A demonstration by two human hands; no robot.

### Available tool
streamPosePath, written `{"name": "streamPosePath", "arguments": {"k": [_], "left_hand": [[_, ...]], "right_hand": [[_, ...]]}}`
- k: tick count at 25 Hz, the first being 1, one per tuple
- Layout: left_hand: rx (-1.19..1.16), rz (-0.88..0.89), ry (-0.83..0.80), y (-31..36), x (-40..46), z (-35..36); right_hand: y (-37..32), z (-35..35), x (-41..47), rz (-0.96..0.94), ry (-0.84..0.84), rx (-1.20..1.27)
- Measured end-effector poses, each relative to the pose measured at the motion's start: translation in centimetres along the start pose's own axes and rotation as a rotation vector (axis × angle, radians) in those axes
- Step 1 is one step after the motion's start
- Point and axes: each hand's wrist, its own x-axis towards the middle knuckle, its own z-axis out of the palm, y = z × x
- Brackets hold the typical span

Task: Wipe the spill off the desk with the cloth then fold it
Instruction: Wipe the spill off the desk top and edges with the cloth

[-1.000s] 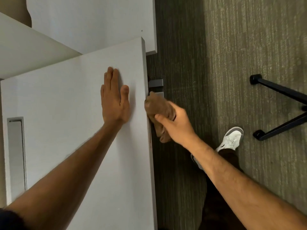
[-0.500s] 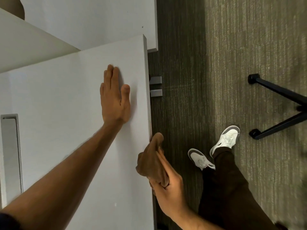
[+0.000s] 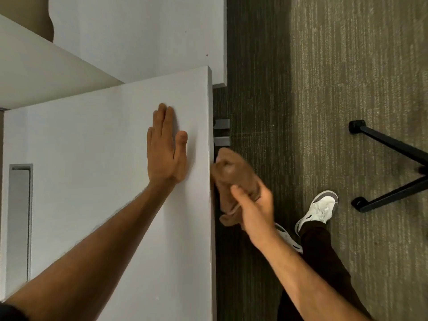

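Cloth [image 3: 228, 174]: brown, bunched, judged soft, light and limp, best gripped mid-wad; clenched in right hand [image 3: 253, 205] against the tabletop [image 3: 92, 147] edge at 3 o'clock; left hand [image 3: 165, 150] flat, empty, fingers extended.

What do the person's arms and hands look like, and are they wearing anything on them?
Both forearms are bare, with no gloves, watch or rings showing. The left hand and right hand are bare too. A bit of dark sleeve shows near the left elbow.
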Motion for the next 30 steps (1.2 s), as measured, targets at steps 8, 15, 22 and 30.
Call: {"name": "streamPosePath", "arguments": {"k": [8,15,22,30], "left_hand": [[-0.013,0.006,0.002,-0.6,0.0,0.3],[-0.046,-0.015,-0.001,-0.3,-0.1,0.1],[-0.082,-0.020,-0.002,-0.1,-0.1,0.1],[-0.078,-0.021,0.008,-0.2,-0.1,0.0]], "right_hand": [[3.4,1.7,-8.0,0.016,-0.107,-0.105],[4.0,6.1,-3.6,-0.415,0.113,-0.721],[-0.9,8.4,7.9,-0.477,0.188,-0.621],[-5.0,4.1,10.7,-0.274,0.336,0.024]]}}
